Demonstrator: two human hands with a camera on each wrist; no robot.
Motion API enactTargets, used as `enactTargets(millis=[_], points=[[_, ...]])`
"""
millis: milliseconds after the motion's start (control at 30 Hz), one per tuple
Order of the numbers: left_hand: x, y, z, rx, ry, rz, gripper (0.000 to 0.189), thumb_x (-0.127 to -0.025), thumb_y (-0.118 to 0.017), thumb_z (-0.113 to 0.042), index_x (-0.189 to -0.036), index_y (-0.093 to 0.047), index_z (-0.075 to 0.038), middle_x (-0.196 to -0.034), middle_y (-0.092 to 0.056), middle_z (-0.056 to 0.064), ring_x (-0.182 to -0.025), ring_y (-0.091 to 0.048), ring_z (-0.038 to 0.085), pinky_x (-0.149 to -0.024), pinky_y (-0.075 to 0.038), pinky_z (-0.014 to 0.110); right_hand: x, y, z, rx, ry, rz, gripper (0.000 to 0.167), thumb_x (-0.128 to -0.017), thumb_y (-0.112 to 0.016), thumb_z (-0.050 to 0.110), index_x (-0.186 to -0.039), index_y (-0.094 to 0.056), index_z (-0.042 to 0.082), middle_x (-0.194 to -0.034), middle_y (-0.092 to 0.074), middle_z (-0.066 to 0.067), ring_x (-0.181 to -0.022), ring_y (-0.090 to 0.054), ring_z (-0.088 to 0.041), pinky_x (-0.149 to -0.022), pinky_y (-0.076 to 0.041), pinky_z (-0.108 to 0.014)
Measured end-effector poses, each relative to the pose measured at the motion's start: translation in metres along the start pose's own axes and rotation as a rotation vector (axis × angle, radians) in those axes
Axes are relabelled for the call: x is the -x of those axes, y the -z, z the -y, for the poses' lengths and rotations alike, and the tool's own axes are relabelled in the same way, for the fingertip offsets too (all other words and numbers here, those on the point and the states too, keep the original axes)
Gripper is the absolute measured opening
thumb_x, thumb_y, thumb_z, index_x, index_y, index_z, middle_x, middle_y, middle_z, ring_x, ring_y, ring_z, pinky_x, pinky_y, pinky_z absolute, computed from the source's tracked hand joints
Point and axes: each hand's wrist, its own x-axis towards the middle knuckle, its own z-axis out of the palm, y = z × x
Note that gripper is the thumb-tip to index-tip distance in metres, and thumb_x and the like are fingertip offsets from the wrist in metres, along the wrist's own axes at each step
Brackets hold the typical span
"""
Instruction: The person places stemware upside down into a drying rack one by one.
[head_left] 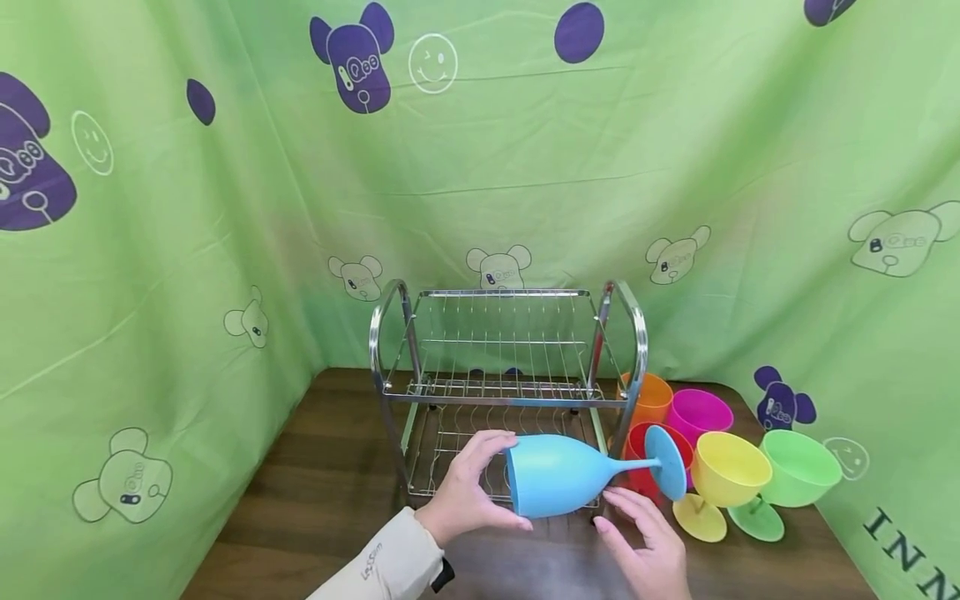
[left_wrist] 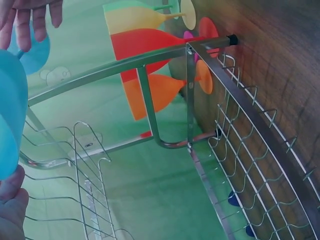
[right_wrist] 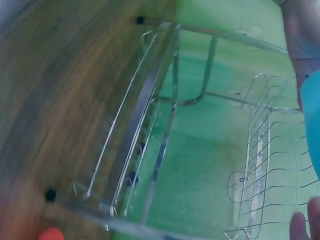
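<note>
A blue plastic goblet (head_left: 558, 475) lies sideways in the air in front of the rack, its mouth to the left and its round foot to the right. My left hand (head_left: 468, 492) grips it at the rim, thumb below and fingers above. Just under the stem end of the bowl is my right hand (head_left: 645, 546), its fingers loosely extended and apart from the thumb; whether the fingertips touch the goblet I cannot tell. The left wrist view catches part of the blue bowl (left_wrist: 11, 110) at its left edge. In the right wrist view the bowl (right_wrist: 312, 120) is cut off.
A two-tier chrome dish rack (head_left: 510, 400) stands on the dark wooden table (head_left: 300, 517). Right of it several goblets stand upright: orange (head_left: 652, 398), magenta (head_left: 701, 412), red (head_left: 637, 479), yellow (head_left: 731, 468) and green (head_left: 798, 467). Green patterned cloth (head_left: 487, 167) surrounds the table.
</note>
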Motion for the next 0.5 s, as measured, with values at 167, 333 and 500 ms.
enactTargets(millis=[167, 333, 500], points=[[-0.0005, -0.0026, 0.0018, -0.008, -0.068, -0.036, 0.103, -0.037, -0.096, -0.014, -0.127, -0.047, -0.002, -0.122, -0.053, 0.018, -0.114, -0.054, 0.027, -0.096, -0.046, 0.036, -0.0003, 0.0029, 0.0048, -0.363, -0.342, 0.049, 0.048, -0.083, -0.057, -0.019, -0.108, -0.068, 0.02, -0.098, -0.067, 0.013, -0.086, -0.063, 0.0, -0.073, -0.05, -0.012], [-0.0022, -0.0033, 0.0027, -0.025, -0.117, -0.052, 0.104, -0.036, -0.096, -0.017, -0.127, -0.047, 0.0, -0.123, -0.053, 0.018, -0.114, -0.054, 0.028, -0.095, -0.047, 0.036, -0.0056, 0.0065, 0.005, -0.515, -0.507, 0.084, 0.047, -0.093, -0.05, -0.009, -0.109, -0.064, 0.032, -0.099, -0.068, 0.01, -0.087, -0.066, -0.005, -0.073, -0.053, -0.018], [-0.0029, -0.0035, 0.0005, -0.011, -0.102, -0.051, 0.103, -0.036, -0.096, -0.015, -0.126, -0.047, -0.001, -0.123, -0.053, 0.017, -0.114, -0.054, 0.027, -0.095, -0.047, 0.037, -0.0061, 0.0091, -0.0041, -0.737, -0.566, 0.145, 0.036, -0.099, -0.042, 0.002, -0.118, -0.059, 0.028, -0.108, -0.065, 0.005, -0.093, -0.065, -0.01, -0.077, -0.054, -0.024]])
